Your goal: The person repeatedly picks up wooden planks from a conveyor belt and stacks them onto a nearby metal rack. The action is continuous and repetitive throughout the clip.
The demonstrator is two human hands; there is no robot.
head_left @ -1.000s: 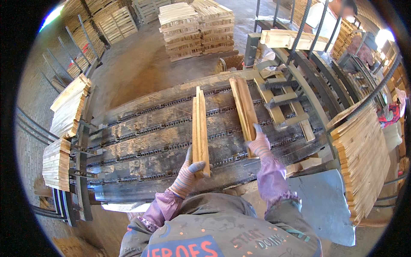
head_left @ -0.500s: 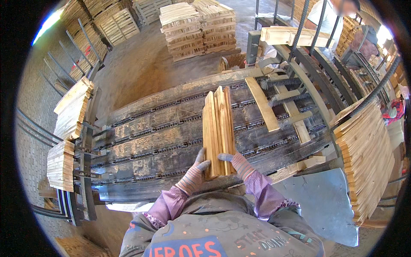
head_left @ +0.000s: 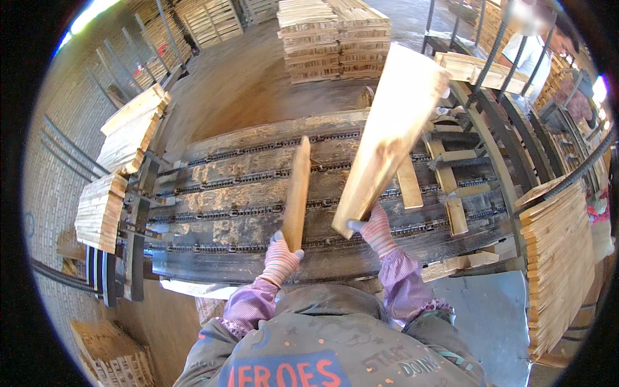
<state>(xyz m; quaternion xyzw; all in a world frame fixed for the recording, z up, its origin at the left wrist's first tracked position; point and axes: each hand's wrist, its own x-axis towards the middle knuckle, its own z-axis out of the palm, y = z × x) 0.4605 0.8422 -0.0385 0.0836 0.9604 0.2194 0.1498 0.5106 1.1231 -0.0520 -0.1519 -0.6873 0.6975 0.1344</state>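
Observation:
My left hand [head_left: 281,259], in a striped glove, is closed round the near end of a narrow wooden board [head_left: 298,193], held on edge above the chain conveyor [head_left: 245,222]. In my right hand [head_left: 374,229], gloved alike, is the lower end of a wider pale board [head_left: 393,135], tilted up and leaning to the right; how many pieces make it up cannot be made out. The two held pieces stand apart with conveyor showing between them. Behind the right-hand board a short slat [head_left: 409,184] lies on the conveyor.
Board stacks stand at the left [head_left: 102,211] and right [head_left: 558,271] of the conveyor. A large pallet stack [head_left: 335,45] is on the floor beyond. Upright steel rods [head_left: 488,55] rise at the far right, near a person in white [head_left: 532,61]. A grey metal sheet [head_left: 493,316] lies near right.
The bundle of boards held between both hands has been parted. My left hand has shifted left with one narrow board; the right-hand board has swung up and to the right.

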